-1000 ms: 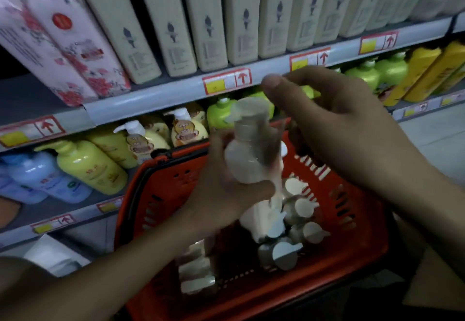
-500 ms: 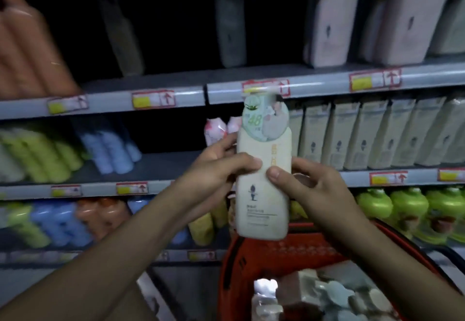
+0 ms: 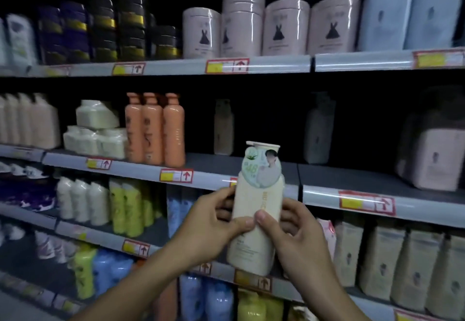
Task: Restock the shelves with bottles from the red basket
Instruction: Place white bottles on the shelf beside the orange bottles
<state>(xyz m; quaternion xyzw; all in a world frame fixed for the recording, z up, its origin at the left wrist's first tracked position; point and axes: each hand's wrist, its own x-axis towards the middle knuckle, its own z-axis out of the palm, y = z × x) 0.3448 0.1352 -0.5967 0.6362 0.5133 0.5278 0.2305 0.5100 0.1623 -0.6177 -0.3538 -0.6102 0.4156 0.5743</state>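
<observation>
- I have the cream bottle (image 3: 254, 222) up in front of the shelves, upright with a slight lean, pump cap at the top and a round green-and-grey tag hanging at its neck
- My left hand (image 3: 214, 225) grasps it from the left, thumb pressed across the front, fingers wrapped behind
- My right hand (image 3: 294, 232) grasps it from the right, thumb on the front label right beside the left thumb, the two nearly touching
- The bottle sits in the air before the grey edge of the middle shelf (image 3: 251, 174), not resting on any board
- On that shelf, to the left, three orange bottles (image 3: 154, 129) stand side by side; further back a single pale bottle (image 3: 223, 127) stands in shadow
- Pink tubs (image 3: 286, 29) with a rabbit mark fill the shelf above
- Low right, a row of cream bottles (image 3: 392, 260) stands packed together
- The red basket is out of my view
</observation>
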